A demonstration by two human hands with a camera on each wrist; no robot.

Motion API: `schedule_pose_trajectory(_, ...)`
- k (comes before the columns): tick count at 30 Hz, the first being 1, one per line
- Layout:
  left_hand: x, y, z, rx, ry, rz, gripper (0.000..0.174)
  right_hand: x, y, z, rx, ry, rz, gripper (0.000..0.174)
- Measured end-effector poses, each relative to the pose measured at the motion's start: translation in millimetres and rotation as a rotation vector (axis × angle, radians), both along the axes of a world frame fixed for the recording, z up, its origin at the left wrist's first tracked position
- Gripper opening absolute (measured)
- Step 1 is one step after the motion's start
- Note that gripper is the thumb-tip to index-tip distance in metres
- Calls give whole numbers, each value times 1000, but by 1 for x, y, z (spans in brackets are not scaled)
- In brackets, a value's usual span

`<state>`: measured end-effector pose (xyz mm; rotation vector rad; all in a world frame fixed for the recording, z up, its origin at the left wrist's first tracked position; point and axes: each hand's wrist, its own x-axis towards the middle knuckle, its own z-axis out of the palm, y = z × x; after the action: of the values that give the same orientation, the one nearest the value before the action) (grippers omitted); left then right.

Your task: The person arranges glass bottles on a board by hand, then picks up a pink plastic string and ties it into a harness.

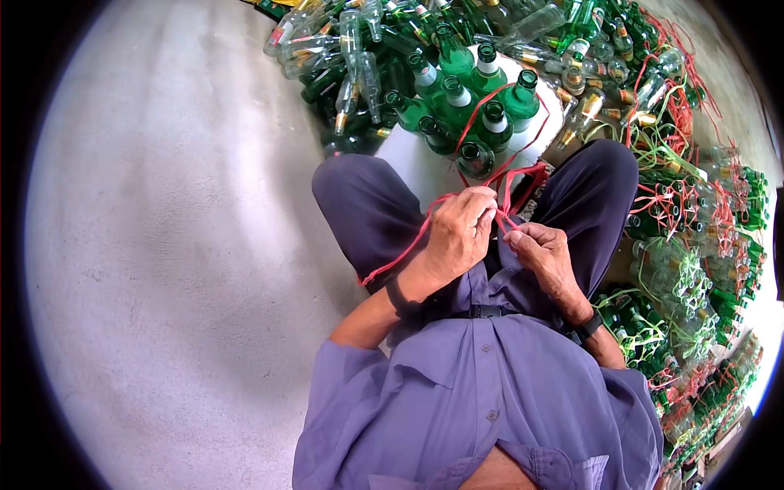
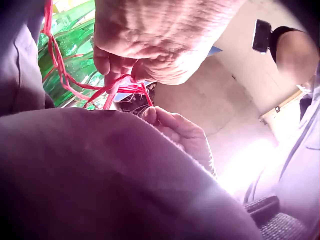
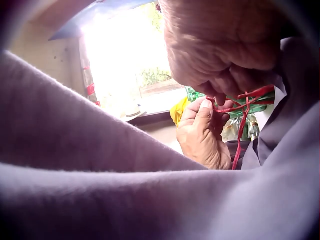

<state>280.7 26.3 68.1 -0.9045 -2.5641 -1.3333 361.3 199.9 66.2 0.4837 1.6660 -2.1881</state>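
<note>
Between the knees my left hand (image 1: 459, 233) pinches a red plastic string (image 1: 510, 175), its loose tail hanging to the left over the thigh. My right hand (image 1: 543, 255) grips the same string between thumb and fingertips, close beside the left. A cluster of green glass bottles (image 1: 457, 102) stands upright on a white board (image 1: 400, 155) just beyond the hands, and the string loops up around the nearest bottles. In the left wrist view, twisted strands (image 2: 125, 89) run between both hands. The right wrist view shows the left thumb (image 3: 204, 115) pressed on the string.
A heap of loose clear and green bottles (image 1: 351, 73) lies behind the board. Bundles of bottles tied with red and pale green string (image 1: 686, 286) line the right side. Bare concrete floor (image 1: 180, 245) spreads on the left. Bent knees (image 1: 600, 180) flank the board.
</note>
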Motion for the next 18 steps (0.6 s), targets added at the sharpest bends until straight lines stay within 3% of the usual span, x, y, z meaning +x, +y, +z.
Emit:
schedule_pose_trajectory(10, 3, -6, 25, -189, 18, -34, 15, -4, -10, -6, -26, -26, -38, 20)
schedule_pose_trajectory(16, 15, -7, 23, -64, -7, -153, 16, -6, -11, -13, -204, -6, -41, 18)
schedule_pose_trajectory(18, 19, -7, 22, -89, -9, -160, 18, -5, -12, -14, -370, -80, -105, 16)
